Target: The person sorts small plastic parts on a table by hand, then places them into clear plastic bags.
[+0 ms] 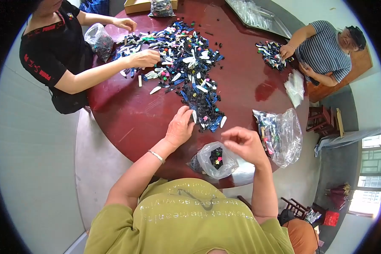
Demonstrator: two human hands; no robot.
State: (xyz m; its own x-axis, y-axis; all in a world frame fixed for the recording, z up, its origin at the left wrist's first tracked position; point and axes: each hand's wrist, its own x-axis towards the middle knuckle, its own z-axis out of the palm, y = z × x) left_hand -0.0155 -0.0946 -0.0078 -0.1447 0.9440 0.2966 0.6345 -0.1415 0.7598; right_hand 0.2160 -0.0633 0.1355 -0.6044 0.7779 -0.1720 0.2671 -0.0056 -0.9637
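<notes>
My left hand (181, 127) is at the near end of a long pile of small hair clips (190, 63), its fingertips closed on a white clip (194, 116). The pile mixes black, blue and white pieces with some colourful ones. My right hand (243, 144) hovers at the right rim of an open clear plastic bag (228, 163), thumb and fingers apart, with nothing visible between them. Inside the bag lie black pieces and a few pink and yellow ones.
Right of my right hand lies a filled clear bag (281, 135). A person in black (57, 51) reaches into the pile from the left. Another in stripes (326, 51) handles a smaller pile (275, 55) beside empty bags (295, 88). A metal tray (279, 29) stands at the far edge.
</notes>
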